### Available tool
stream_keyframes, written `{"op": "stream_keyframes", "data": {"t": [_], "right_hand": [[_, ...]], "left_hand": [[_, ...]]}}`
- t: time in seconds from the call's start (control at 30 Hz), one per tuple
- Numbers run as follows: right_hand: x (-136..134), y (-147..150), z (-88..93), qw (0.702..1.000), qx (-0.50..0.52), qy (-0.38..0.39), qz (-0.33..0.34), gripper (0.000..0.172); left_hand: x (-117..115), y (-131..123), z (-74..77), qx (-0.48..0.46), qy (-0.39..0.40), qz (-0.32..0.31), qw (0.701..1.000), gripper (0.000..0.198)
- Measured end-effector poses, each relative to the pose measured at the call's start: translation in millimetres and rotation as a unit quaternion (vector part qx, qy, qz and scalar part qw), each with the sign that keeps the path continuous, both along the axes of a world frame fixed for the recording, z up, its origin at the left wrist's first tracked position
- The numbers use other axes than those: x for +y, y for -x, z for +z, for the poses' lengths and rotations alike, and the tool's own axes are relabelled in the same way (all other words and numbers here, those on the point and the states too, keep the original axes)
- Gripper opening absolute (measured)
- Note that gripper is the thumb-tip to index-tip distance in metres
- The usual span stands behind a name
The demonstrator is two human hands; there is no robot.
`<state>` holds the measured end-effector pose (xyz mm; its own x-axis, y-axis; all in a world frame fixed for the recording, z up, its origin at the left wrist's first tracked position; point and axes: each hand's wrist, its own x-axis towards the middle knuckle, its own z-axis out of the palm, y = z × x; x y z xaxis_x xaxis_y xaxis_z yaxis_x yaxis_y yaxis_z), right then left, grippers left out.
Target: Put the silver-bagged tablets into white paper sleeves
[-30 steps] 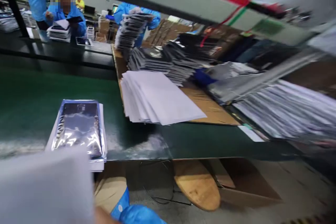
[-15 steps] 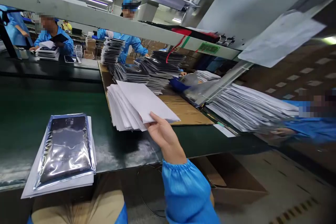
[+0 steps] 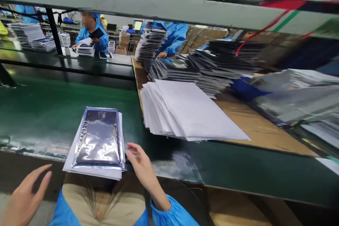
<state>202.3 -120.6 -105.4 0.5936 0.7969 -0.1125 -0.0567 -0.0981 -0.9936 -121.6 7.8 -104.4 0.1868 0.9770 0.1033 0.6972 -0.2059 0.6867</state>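
A flat dark item in a shiny clear bag (image 3: 100, 137) lies on white paper sheets (image 3: 92, 174) at the front edge of the green bench. The sheets jut out over that edge. Beside their right side is my right hand (image 3: 141, 166), fingers slightly curled and apart, holding nothing. My left hand (image 3: 28, 194) hangs in front of the bench at the lower left, thumb and fingers spread, also without anything in it. A fanned stack of white paper (image 3: 196, 113) rests on brown cardboard to the right, away from both hands.
Behind the white paper, tall stacks of bagged dark items (image 3: 201, 65) stand on the cardboard (image 3: 243, 120). A grey rail (image 3: 111, 1) crosses above the green bench (image 3: 53, 102). Co-workers in blue (image 3: 176, 37) are across the bench. Plastic-wrapped papers (image 3: 304, 95) lie at the right.
My right hand has let go of the white paper stack and moved left to the bagged item. My left hand has come into view. The view has turned left and levelled.
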Motion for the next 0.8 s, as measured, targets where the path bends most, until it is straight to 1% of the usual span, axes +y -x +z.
{"op": "stream_keyframes", "data": {"t": [0.03, 0.07, 0.13, 0.17, 0.23, 0.3, 0.37, 0.43, 0.5, 0.6, 0.63, 0.7, 0.77, 0.8], "right_hand": [[12, -2, -5.8, 1.0, -0.002, 0.006, 0.002, 0.037], [21, -4, -9.9, 1.0, 0.0, 0.011, 0.011, 0.036], [33, -7, -13.9, 0.999, 0.007, 0.018, 0.037, 0.033], [36, -8, -14.6, 0.999, 0.012, 0.023, 0.048, 0.033], [41, -10, -15.1, 0.997, 0.021, 0.03, 0.061, 0.035], [45, -11, -15.0, 0.997, 0.028, 0.036, 0.068, 0.037], [48, -13, -13.5, 0.996, 0.033, 0.038, 0.071, 0.034], [50, -14, -9.5, 0.996, 0.038, 0.035, 0.068, 0.031], [49, -14, -2.5, 0.997, 0.048, 0.019, 0.055, 0.029], [47, -9, 9.7, 0.996, 0.084, -0.014, 0.025, 0.028], [47, -7, 12.9, 0.994, 0.104, -0.022, 0.019, 0.028], [50, -2, 16.6, 0.988, 0.148, -0.032, 0.023, 0.032], [54, 3, 16.9, 0.981, 0.185, -0.032, 0.045, 0.037], [56, 5, 16.4, 0.978, 0.197, -0.032, 0.059, 0.038]], "left_hand": [[5, -19, 6.1, 0.001, -0.008, -0.032, 0.999, 0.037], [11, -36, 11.1, -0.005, 0.005, -0.062, 0.998, 0.041], [23, -62, 16.9, -0.031, 0.057, -0.097, 0.993, 0.048], [29, -70, 17.5, -0.049, 0.088, -0.107, 0.989, 0.051], [40, -77, 15.7, -0.088, 0.137, -0.12, 0.979, 0.053], [48, -78, 12.7, -0.117, 0.158, -0.13, 0.972, 0.051], [52, -79, 12.2, -0.122, 0.15, -0.149, 0.97, 0.046], [52, -83, 15.3, -0.105, 0.129, -0.164, 0.972, 0.043], [49, -88, 21.1, -0.1, 0.112, -0.16, 0.976, 0.043], [42, -97, 30.8, -0.154, 0.113, -0.12, 0.974, 0.046], [40, -100, 33.7, -0.182, 0.13, -0.107, 0.969, 0.048], [36, -105, 38.9, -0.235, 0.193, -0.09, 0.948, 0.055], [32, -108, 43.1, -0.27, 0.262, -0.083, 0.923, 0.064], [31, -108, 44.5, -0.28, 0.285, -0.082, 0.913, 0.069]]}}
